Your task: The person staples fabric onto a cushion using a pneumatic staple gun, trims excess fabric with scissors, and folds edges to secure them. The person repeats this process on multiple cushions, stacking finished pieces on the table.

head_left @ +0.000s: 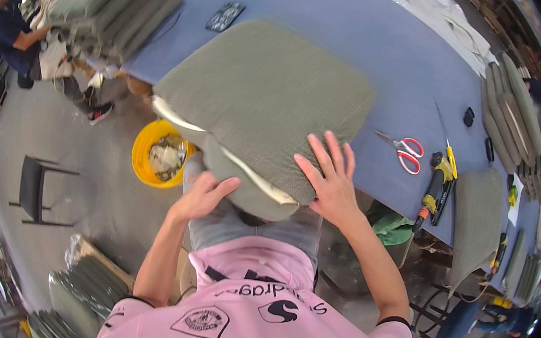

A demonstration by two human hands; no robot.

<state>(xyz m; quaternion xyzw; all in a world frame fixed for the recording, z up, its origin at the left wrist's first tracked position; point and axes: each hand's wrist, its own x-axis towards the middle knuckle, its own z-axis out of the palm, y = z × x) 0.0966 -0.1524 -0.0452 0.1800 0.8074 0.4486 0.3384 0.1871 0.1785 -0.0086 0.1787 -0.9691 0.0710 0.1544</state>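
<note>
A grey-green seat cushion point(273, 95) lies partly on the blue table and overhangs its front edge toward my lap. Along its near side the cover gapes, and a pale strip of what looks like foam point(253, 175) shows in the gap. My left hand point(203, 196) pinches the loose cover flap point(228, 181) at the left, thumb on top and fingers curled. My right hand point(333, 180) rests on the cushion's near right corner with its fingers spread.
Red-handled scissors point(409, 156), a yellow-and-black tool point(433, 189) and a yellow screwdriver point(451, 157) lie right on the table point(403, 77). Cushion stacks point(112, 4) stand far left and right. A yellow bucket point(144, 153) holds scraps; a person point(10, 36) works at far left.
</note>
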